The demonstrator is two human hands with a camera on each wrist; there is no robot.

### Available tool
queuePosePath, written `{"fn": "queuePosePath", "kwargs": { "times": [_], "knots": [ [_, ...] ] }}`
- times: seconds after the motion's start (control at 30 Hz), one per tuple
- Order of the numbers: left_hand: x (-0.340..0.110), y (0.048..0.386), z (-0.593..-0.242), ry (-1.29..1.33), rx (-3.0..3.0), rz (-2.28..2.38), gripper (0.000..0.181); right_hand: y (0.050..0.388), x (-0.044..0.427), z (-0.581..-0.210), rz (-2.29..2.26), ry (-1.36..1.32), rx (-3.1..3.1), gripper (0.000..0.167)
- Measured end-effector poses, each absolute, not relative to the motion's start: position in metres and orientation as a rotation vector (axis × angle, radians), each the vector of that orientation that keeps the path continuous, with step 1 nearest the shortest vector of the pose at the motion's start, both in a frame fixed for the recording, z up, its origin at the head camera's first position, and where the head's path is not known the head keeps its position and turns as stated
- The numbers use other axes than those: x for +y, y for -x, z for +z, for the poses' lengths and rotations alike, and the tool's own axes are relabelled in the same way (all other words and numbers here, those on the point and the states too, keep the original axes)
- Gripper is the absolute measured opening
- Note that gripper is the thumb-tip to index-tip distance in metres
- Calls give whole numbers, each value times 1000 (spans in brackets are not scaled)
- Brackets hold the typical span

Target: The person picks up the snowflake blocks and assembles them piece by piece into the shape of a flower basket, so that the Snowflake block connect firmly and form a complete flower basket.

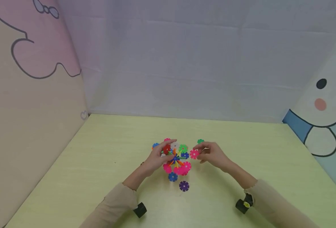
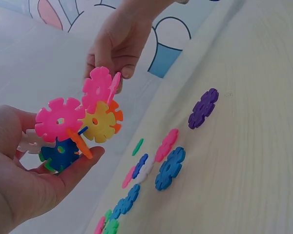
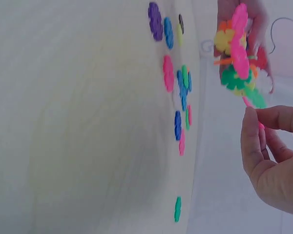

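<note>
My left hand (image 1: 156,159) grips a cluster of interlocked plastic snowflake discs (image 2: 61,119) in pink, yellow, orange, blue and green, held above the table. Thumb and fingers of my right hand (image 1: 214,155) pinch a single pink snowflake disc (image 1: 194,154) just right of the cluster. In the left wrist view that disc is seen nearly edge-on beside the cluster's pink disc (image 2: 96,87); whether the two touch I cannot tell. From the right wrist view, my right hand (image 3: 278,161) hides most of the pinched disc.
Loose discs lie on the pale wooden table (image 1: 71,177) below the cluster: a purple one (image 1: 184,186) nearest me, a blue one (image 1: 173,176), and several others partly hidden by the hands. A green disc (image 1: 200,141) lies behind my right hand. Fabric walls enclose the back and sides.
</note>
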State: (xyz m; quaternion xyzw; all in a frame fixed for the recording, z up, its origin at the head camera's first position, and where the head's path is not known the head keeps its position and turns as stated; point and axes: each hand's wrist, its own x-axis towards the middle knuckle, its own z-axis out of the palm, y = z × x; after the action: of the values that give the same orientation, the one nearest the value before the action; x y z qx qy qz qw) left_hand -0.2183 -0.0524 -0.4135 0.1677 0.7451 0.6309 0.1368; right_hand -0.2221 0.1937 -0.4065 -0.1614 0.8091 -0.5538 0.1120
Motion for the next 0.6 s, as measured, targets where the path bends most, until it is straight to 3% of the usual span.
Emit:
{"fn": "queuePosePath", "kwargs": {
  "times": [0.3, 0.6],
  "knots": [
    [-47, 218, -417, -472, 2119, 1916, 49, 203, 168, -403, -1751, 291, 2519, 25],
    [-43, 214, -417, -453, 2163, 1867, 55, 200, 160, -402, -1785, 294, 2542, 26]
  ]
}}
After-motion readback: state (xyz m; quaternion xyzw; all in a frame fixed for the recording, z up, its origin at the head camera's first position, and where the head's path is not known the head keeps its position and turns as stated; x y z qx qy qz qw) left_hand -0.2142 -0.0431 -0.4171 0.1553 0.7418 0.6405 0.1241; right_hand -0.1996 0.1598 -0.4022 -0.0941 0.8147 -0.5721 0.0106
